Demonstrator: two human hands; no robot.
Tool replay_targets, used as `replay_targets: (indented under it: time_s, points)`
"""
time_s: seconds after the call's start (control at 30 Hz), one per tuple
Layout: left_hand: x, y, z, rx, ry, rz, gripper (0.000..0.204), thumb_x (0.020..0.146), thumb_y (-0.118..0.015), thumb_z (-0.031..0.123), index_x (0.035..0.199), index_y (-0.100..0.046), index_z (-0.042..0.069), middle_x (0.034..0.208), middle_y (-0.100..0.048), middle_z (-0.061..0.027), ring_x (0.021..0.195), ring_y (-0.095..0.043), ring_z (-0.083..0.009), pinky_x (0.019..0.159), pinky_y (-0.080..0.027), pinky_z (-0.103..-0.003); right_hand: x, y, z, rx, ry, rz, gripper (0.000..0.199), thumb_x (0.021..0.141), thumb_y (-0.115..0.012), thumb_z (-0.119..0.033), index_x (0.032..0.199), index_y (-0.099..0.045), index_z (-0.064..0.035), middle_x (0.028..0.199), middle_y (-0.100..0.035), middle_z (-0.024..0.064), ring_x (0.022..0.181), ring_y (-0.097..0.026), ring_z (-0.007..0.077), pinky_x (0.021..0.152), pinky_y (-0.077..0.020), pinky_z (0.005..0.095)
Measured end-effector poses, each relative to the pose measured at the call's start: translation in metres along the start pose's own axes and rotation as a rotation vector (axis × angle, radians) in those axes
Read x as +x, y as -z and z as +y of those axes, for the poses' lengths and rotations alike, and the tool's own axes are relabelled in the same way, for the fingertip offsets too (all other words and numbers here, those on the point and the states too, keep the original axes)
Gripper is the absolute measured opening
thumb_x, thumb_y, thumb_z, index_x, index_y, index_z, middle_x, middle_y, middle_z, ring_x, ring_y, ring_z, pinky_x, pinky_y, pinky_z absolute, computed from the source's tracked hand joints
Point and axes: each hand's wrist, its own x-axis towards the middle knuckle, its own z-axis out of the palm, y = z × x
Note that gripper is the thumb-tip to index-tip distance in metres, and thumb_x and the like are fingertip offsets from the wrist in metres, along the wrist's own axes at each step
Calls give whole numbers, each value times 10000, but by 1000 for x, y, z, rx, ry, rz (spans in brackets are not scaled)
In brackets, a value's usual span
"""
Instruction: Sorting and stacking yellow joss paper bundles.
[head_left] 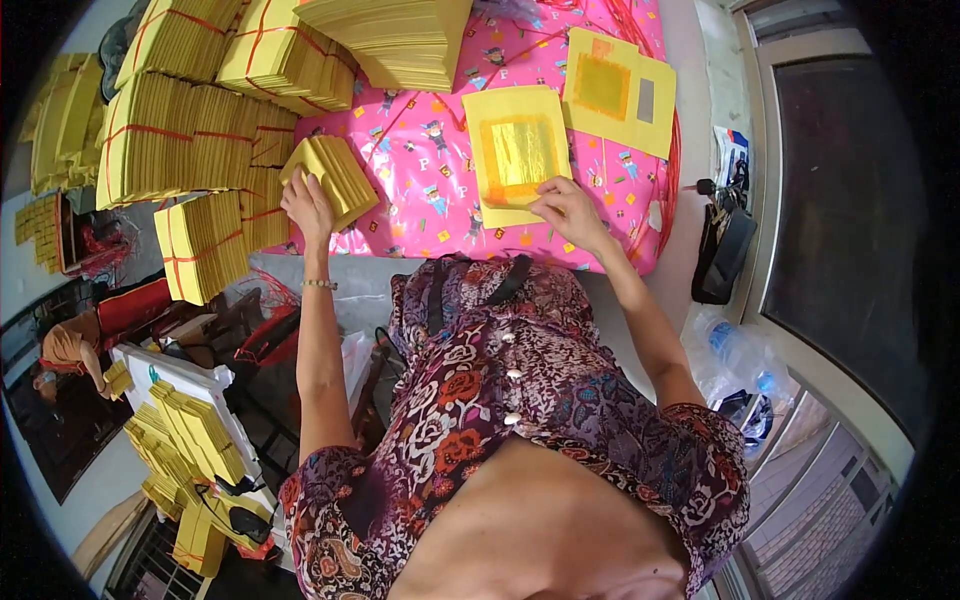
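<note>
My left hand (pixel 308 205) rests on a small stack of folded yellow paper sheets (pixel 335 178) at the left of the pink patterned tablecloth (pixel 420 160). Fingers of my right hand (pixel 566 208) pinch the lower right corner of a yellow sheet with a gold foil square (pixel 515 153) lying flat in front of me. Just beyond it lies a pile of yellow sheets with an orange-gold square and a small silver patch (pixel 620 90).
Tall bundles of yellow paper tied with red string (pixel 190 135) fill the left and far side. Another bundle (pixel 205 245) stands at the table's left edge. More yellow stacks (pixel 185 440) lie lower left. A black bag (pixel 722 250) and plastic bottles (pixel 740 365) lie at right.
</note>
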Motion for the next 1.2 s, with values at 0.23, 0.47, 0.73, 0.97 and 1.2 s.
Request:
replay_targets:
  time_s: [0.23,0.47,0.73,0.97,1.2]
  points:
    - [-24,13,111,-689,34,-196,413,814,-692,135,1176,-526,28,818,-573,-32,687,-533,-75,551,-437,-209,-3,-3,3,55,-51,33,130,809,-677,-179,850,-700,-57,913,-577,78,914,-571,232,784,-459,341]
    - [-97,-37,193,-903,34,-839,588,782,-746,157,1262,-435,24,836,-628,-78,718,-615,-136,641,-512,-262,-2,-5,6,61,-40,41,137,811,-675,-188,841,-701,-57,909,-579,73,911,-572,230,768,-464,340]
    - [-109,-60,194,-1030,143,-917,508,843,-675,85,1265,-403,10,1015,-622,-125,906,-630,-171,765,-522,-280,-2,-7,4,63,-51,63,127,804,-673,-187,833,-705,-67,915,-584,76,910,-576,233,767,-467,341]
    - [-97,-35,208,-848,106,-906,491,788,-730,152,1202,-503,18,1001,-576,-134,871,-593,-184,726,-512,-285,-1,-4,-4,19,-44,66,173,824,-652,-202,860,-679,-35,909,-586,84,909,-577,248,769,-465,355]
    - [-70,-35,217,-478,-329,-371,201,767,-707,163,965,-692,128,1100,-553,-127,1045,-450,-292,931,-375,-403,9,14,-47,-112,53,199,138,827,-657,-142,910,-647,-32,979,-578,104,947,-547,260,802,-442,351]
